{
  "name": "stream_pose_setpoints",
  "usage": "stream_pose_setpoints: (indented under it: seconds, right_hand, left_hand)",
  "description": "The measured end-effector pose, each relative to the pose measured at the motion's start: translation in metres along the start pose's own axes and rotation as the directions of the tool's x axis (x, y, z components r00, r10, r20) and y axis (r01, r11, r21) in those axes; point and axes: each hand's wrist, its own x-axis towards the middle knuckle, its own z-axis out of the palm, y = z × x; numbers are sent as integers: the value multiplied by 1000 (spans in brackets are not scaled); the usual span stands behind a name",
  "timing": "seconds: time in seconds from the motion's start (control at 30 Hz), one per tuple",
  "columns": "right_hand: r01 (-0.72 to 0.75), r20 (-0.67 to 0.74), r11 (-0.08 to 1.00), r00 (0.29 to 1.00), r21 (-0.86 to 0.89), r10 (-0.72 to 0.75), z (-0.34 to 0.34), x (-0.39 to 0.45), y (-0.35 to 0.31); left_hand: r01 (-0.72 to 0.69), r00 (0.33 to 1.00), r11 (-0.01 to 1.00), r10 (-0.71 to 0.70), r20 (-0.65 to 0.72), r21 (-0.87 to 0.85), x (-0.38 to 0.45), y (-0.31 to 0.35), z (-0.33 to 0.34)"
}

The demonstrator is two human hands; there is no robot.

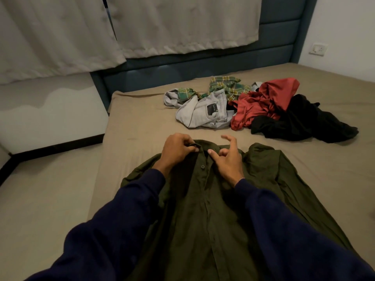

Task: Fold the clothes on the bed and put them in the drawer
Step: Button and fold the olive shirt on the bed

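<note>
An olive-green button shirt (205,209) lies spread face up on the bed, collar pointing away from me. My left hand (178,151) pinches the left side of the collar between curled fingers and thumb. My right hand (227,157) hovers over the right side of the collar, fingers spread and half bent, its thumb touching the placket near the top button; it holds nothing. Behind the shirt lies an unfolded pile: grey jeans (205,110), a green plaid shirt (227,86), a red garment (263,102) and a black garment (300,120).
The bed sheet (132,138) is tan. A blue padded headboard (203,65) stands behind the pile, with grey curtains (101,31) hanging above. A wall socket (318,49) is at the right. The floor (40,189) lies to the left of the bed.
</note>
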Motion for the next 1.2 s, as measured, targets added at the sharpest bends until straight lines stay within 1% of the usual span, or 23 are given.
stream_pose_setpoints:
  seconds: [0.07,0.1,0.13,0.2,0.23,0.3,0.37,0.4,0.43,0.5,0.53,0.6,0.63,0.73,0.83,0.93,1.0,1.1,1.17,1.2]
  right_hand:
    - [141,135,990,981,-22,-137,-13,8,-16]
    - [181,230,983,958,-30,-169,-20,12,-26]
    - [200,332,979,927,-40,-176,-28,16,-35]
    - [250,514,964,841,-94,-168,-44,21,-49]
    - [315,560,935,809,-160,-177,-51,23,-55]
    - [489,552,821,788,-294,-272,-61,25,-66]
    - [606,533,719,755,-342,-383,-70,22,-75]
    - [644,541,676,733,-357,-412,-73,20,-79]
    - [676,554,630,713,-382,-430,-74,17,-83]
    - [721,574,540,683,-433,-452,-76,11,-92]
    - [745,571,491,664,-451,-483,-76,9,-97]
    - [793,575,387,608,-470,-548,-77,5,-106]
    - [810,597,365,585,-458,-550,-76,3,-111]
    - [817,686,421,566,-394,-457,-76,-9,-130]
    - [811,701,428,571,-399,-427,-78,-19,-143]
    - [821,724,425,552,-382,-414,-78,-30,-152]
    - [826,755,404,540,-392,-372,-79,-36,-159]
    - [828,768,373,543,-420,-341,-84,-41,-162]
    - [821,757,366,556,-438,-343,-88,-43,-161]
    - [819,751,364,561,-444,-347,-88,-46,-161]
  left_hand:
    - [14,998,998,-9,68,-63,4,13,-8]
    - [13,995,996,-5,97,-84,4,17,-13]
    - [19,992,995,-7,122,-94,4,21,-18]
    - [52,979,993,-30,203,-104,2,26,-29]
    - [68,964,991,-37,264,-111,1,28,-35]
    - [70,923,993,-28,385,-93,-2,33,-48]
    - [67,895,996,-36,444,-56,-6,43,-58]
    - [83,903,996,-57,427,-41,-8,47,-59]
    - [110,922,993,-88,376,-38,-11,52,-60]
    - [169,965,982,-149,218,-79,-18,60,-61]
    - [180,975,978,-163,149,-104,-23,63,-61]
    - [177,982,975,-166,90,-133,-32,69,-60]
    - [173,983,973,-161,89,-153,-38,73,-60]
    - [187,977,941,-149,151,-281,-53,86,-60]
    - [243,960,903,-170,223,-356,-66,96,-64]
    - [276,937,887,-164,308,-370,-75,99,-72]
    - [272,923,891,-136,360,-362,-81,97,-79]
    - [289,889,868,-86,450,-403,-89,96,-88]
    - [287,881,868,-74,467,-405,-93,97,-90]
    - [278,889,872,-74,453,-403,-96,99,-91]
